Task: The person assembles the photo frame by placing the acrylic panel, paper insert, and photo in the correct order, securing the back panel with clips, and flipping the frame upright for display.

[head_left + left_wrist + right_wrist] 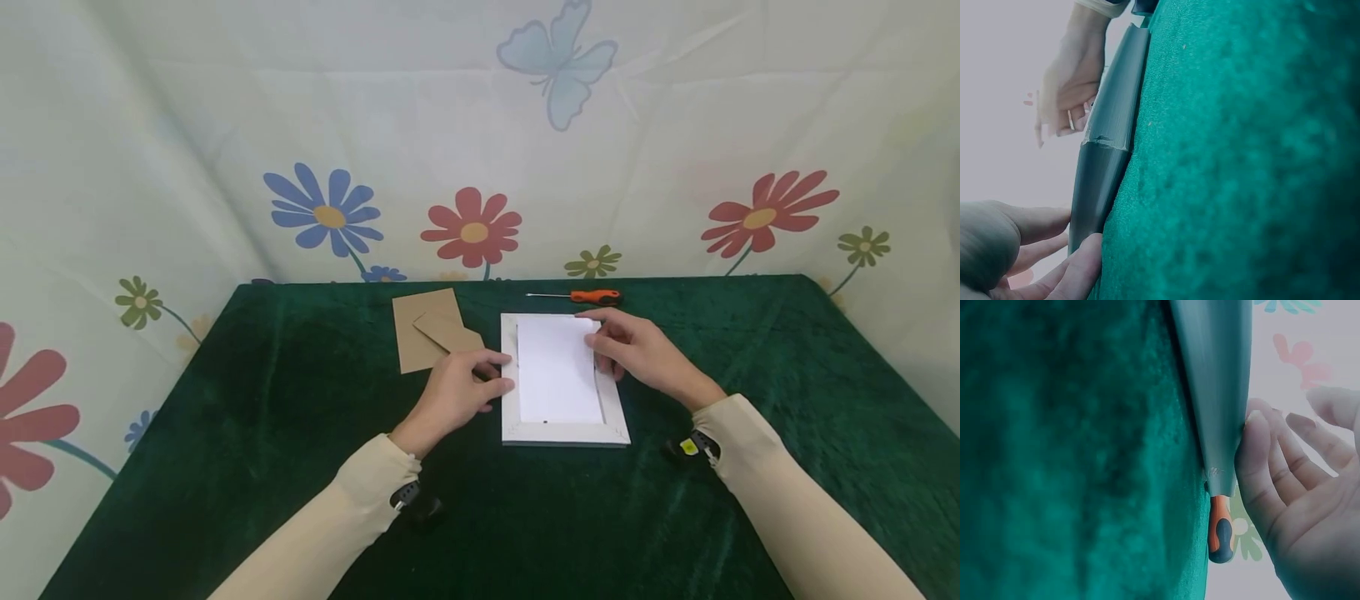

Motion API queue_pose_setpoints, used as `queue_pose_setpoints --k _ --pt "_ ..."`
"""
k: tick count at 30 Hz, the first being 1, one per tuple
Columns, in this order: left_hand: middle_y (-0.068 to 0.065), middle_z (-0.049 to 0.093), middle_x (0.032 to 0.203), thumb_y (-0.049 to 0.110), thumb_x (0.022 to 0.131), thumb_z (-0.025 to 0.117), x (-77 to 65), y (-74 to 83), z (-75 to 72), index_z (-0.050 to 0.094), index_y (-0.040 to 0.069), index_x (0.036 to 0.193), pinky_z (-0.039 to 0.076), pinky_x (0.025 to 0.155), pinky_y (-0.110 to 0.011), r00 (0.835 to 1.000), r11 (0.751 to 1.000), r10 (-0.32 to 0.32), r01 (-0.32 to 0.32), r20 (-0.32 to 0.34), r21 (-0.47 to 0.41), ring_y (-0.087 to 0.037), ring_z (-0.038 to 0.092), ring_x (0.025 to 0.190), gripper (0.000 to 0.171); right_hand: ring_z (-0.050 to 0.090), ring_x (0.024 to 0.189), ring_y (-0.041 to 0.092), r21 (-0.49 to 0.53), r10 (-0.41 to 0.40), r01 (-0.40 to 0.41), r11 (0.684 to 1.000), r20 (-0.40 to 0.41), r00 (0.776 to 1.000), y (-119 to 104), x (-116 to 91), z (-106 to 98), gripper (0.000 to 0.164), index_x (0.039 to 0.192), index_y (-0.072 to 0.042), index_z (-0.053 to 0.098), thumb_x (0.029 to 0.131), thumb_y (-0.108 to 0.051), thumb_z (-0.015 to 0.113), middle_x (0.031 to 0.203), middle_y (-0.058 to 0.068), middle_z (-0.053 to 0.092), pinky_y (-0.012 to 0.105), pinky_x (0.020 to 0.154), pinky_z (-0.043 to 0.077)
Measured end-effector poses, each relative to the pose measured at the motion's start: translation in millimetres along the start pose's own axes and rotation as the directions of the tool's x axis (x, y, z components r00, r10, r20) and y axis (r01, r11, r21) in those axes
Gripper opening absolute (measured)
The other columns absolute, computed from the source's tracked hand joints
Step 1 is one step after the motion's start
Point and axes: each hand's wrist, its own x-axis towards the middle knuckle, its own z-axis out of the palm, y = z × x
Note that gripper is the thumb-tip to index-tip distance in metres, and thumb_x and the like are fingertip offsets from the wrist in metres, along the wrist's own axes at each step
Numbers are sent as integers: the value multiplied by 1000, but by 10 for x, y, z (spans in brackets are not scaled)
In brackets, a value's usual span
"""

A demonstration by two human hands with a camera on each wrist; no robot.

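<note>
A white picture frame (566, 433) lies back up on the green cloth, with a white sheet of paper (558, 371) inside its border. My left hand (461, 387) holds the frame's left side; the left wrist view shows thumb and fingers (1082, 265) at its edge. At the upper right corner is my right hand (633, 346), its index finger over the top edge and its thumb on the paper. In the right wrist view these fingers (1254, 444) are loosely bent and spread, one against the frame's outer side.
Left of the frame lies a brown board (416, 333), with a folded brown stand piece (450, 332) on it, partly behind my left hand. An orange and black screwdriver (596, 297) lies beyond the frame, near the table's back edge. A flowered curtain (420, 125) hangs behind.
</note>
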Motion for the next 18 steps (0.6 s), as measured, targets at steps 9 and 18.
queue_pose_setpoints --k 9,18 --pt "-13 69 108 12 96 81 -10 9 7 73 8 135 64 70 -29 1000 1000 -4 4 5 7 -16 71 75 39 63 94 31 -82 14 -23 996 -105 994 12 90 -8 36 139 -4 68 111 -25 60 114 15 69 38 82 61" --pt "-13 70 107 12 97 81 -17 29 -10 72 8 135 64 71 -29 1000 1000 -9 9 9 4 -16 71 75 39 62 102 32 -233 -52 29 972 -94 994 -4 192 -27 31 134 -4 73 105 -13 70 127 16 72 39 84 58"
